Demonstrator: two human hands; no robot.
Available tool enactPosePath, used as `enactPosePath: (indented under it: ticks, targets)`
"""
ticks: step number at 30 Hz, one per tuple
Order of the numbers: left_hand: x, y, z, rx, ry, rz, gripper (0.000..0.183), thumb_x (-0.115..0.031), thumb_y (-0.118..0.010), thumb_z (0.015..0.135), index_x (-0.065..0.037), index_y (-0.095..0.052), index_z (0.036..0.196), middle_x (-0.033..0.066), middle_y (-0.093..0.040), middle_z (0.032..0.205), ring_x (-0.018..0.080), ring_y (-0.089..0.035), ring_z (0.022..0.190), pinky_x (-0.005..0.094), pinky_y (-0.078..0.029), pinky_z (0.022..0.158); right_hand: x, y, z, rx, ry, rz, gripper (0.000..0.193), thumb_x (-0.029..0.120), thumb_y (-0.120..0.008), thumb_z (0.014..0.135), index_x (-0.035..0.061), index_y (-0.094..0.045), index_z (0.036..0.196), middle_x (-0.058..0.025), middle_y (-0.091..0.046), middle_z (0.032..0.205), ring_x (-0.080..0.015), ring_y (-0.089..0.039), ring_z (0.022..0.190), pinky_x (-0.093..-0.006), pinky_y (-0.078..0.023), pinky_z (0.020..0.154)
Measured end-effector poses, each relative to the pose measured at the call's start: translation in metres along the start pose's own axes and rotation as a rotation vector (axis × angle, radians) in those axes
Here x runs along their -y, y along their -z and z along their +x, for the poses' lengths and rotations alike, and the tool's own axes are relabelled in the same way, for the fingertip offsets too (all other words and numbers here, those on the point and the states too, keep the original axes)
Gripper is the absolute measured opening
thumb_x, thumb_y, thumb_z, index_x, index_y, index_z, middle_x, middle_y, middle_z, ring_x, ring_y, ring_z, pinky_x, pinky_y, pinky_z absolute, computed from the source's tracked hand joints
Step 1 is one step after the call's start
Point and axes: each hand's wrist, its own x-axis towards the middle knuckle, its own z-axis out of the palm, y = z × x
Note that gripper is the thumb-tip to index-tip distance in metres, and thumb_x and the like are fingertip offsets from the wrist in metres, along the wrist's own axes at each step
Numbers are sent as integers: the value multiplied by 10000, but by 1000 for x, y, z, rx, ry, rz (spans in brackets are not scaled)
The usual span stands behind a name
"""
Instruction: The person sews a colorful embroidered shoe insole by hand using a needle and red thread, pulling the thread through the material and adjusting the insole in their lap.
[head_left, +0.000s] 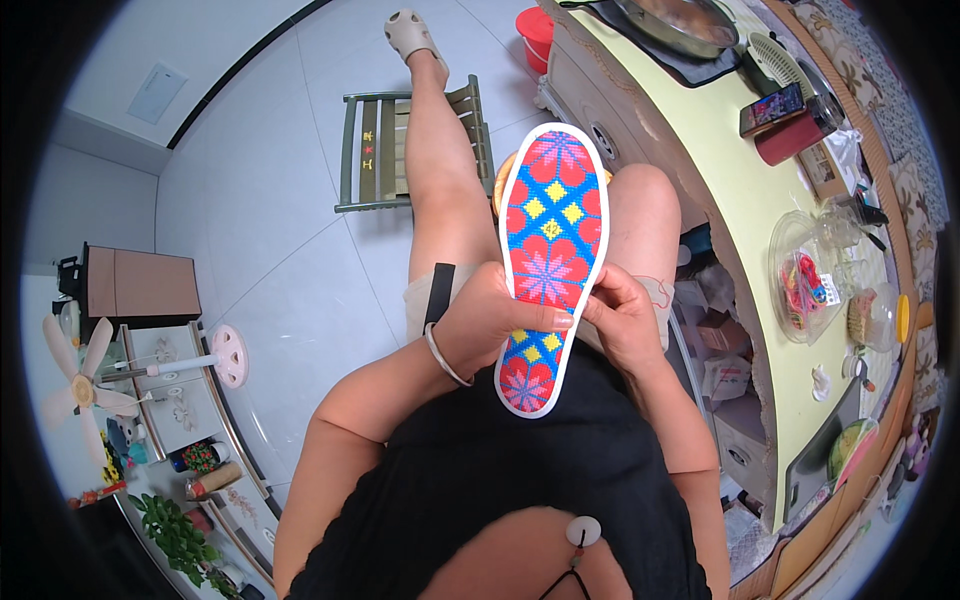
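Fingers closed on the insole [548,265]: the left hand [478,322] grips it, thumb laid flat across the patterned face. And here's the right hand [628,318], thumb and forefinger pinched at the white edge; anything between them, I can't tell! The insole sits up front of the black top [530,470], wide end farthest out. Good form, I'd judge: firm left thumb, light right pinch, edge unbent.
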Motion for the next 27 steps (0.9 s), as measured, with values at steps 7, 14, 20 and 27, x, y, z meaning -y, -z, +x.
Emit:
enactPosePath:
  ticks: [7, 14, 20, 27]
  targets:
    - [3, 1, 2, -11, -54, 18, 360, 25, -720, 688, 16, -602, 1027, 80, -653, 963, 152, -634, 844, 292, -515, 774, 3, -3, 1, -55, 40, -51, 86, -17, -597, 857, -11, -589, 943, -45, -588, 993, -121, -567, 948, -264, -476, 846]
    - [3, 6, 2, -107, -147, 118, 327, 1, -703, 721, 26, -613, 1034, 109, -665, 976, 173, -649, 860, 290, -527, 766, 27, -10, 5, -209, 786, -1070, 251, 3, -724, 655, 57, -660, 892, -90, -593, 947, -259, -555, 868, -339, -450, 737]
    - [8, 7, 7, -111, -230, 230, 265, 36, -678, 743, 33, -632, 1004, 111, -673, 962, 166, -654, 842, 281, -538, 753, 26, -17, 16, -77, 992, -1354, 245, 64, -707, 643, 58, -638, 878, -69, -594, 912, -256, -551, 861, -344, -440, 706]
    - [9, 8, 7, -123, -253, 239, 266, 21, -693, 748, 32, -626, 1005, 102, -671, 958, 158, -653, 839, 277, -540, 735, 26, -22, 15, 1, 1076, -1312, 242, 62, -680, 672, 23, -600, 897, -98, -589, 913, -273, -566, 833, -358, -460, 690]
